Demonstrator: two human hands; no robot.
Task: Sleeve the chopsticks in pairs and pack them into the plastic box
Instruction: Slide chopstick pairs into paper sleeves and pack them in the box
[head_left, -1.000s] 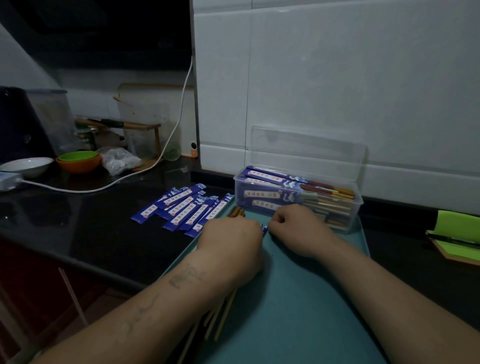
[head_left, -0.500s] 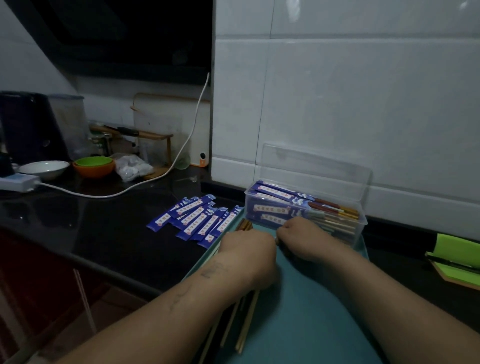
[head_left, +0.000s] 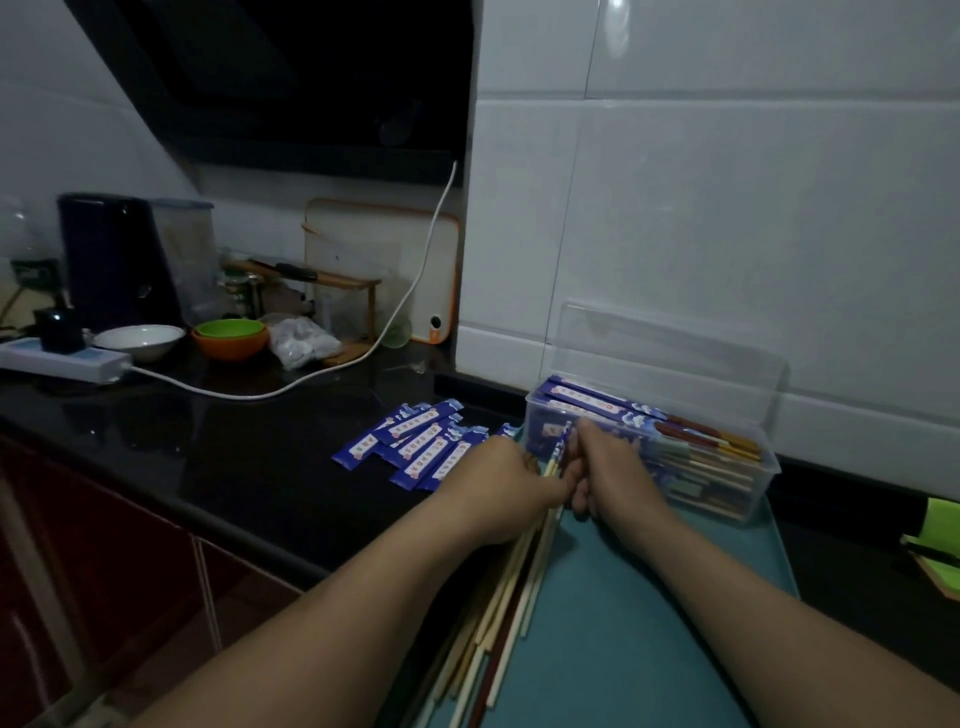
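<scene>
My left hand (head_left: 501, 480) and my right hand (head_left: 608, 470) meet over a teal mat (head_left: 623, 623). The left hand grips a pair of pale chopsticks (head_left: 553, 465). A blue paper sleeve (head_left: 563, 441) stands up between the hands, pinched by my right hand over the chopstick tips. Several loose chopsticks (head_left: 498, 613) lie along the mat's left edge under my left forearm. A clear plastic box (head_left: 727, 467) with its lid raised stands just behind the hands and holds several sleeved pairs. Several empty blue sleeves (head_left: 415, 447) are spread on the black counter to the left.
A white cable (head_left: 311, 382) runs across the counter (head_left: 234, 457) from a power strip (head_left: 62, 358). Bowls (head_left: 228, 338), a dark appliance (head_left: 114, 260) and a cutting board (head_left: 374, 260) stand at the back left. A green notepad (head_left: 935, 551) lies at the right. White tiles rise behind the box.
The view has tilted upward. Both hands have risen slightly off the mat, and the blue sleeve now stands up between them over the chopstick tips.
</scene>
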